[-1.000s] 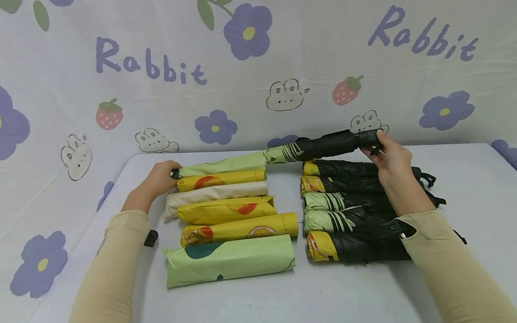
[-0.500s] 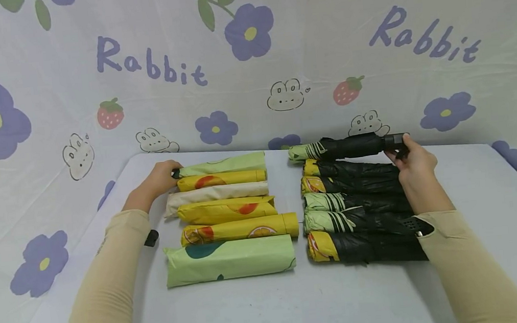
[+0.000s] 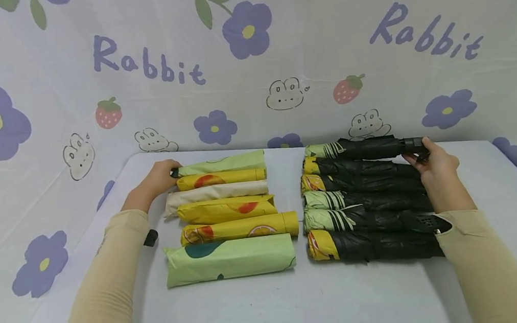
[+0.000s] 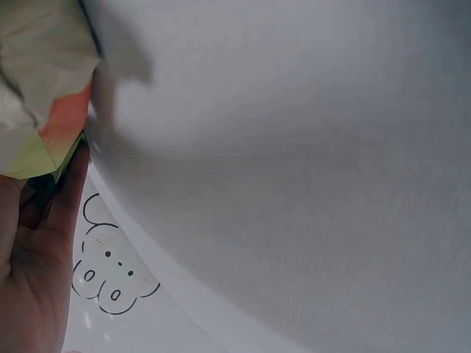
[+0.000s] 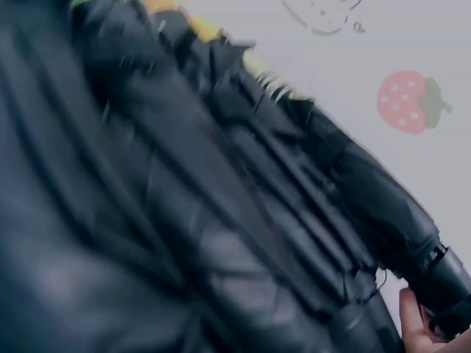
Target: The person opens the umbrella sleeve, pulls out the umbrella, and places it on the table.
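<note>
In the head view my right hand point(image 3: 439, 162) grips the black handle of a folded umbrella point(image 3: 368, 148), black with a pale green striped tip, at the back right. It lies level with the back of a row of folded umbrellas point(image 3: 375, 176). At the back left my left hand point(image 3: 159, 179) holds the left end of a pale green umbrella sleeve point(image 3: 226, 163), a dark piece showing at its fingertips. A gap separates the sleeve from the umbrella. In the right wrist view the thumb and fingers point(image 5: 413, 323) are at the handle, partly cut off.
Below the held sleeve lie several more sleeves: yellow fruit-print ones point(image 3: 239, 229), a cream one point(image 3: 224, 191) and a wide green one point(image 3: 235, 260) in front. A small black object point(image 3: 151, 238) sits beside the left sleeve cuff. Behind the white table point(image 3: 271, 309) hangs a printed cloth point(image 3: 312, 33).
My right hand has moved right with the umbrella, drawing its tip away from the green sleeve and lowering it to the row's back. My left hand has stayed at the sleeve's end.
</note>
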